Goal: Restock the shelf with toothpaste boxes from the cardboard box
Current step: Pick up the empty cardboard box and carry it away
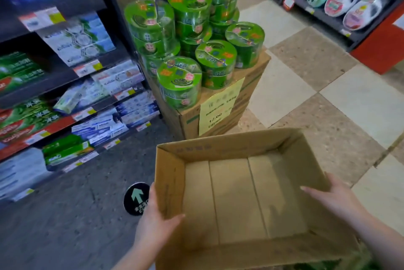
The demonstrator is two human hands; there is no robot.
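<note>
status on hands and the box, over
Left hand grips cardboard box left wall, right hand the right wall. Box empty. Green canister display just ahead.

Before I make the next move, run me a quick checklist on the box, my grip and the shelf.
1. Stock in cardboard box: only the bare bottom shows, not ok.
2. Left hand grips the left wall: ok.
3. Right hand holds the right wall: ok.
4. Free slot on shelf: blurred, cannot tell.
5. Way ahead: green tubs stand just beyond the box, not ok.
</note>
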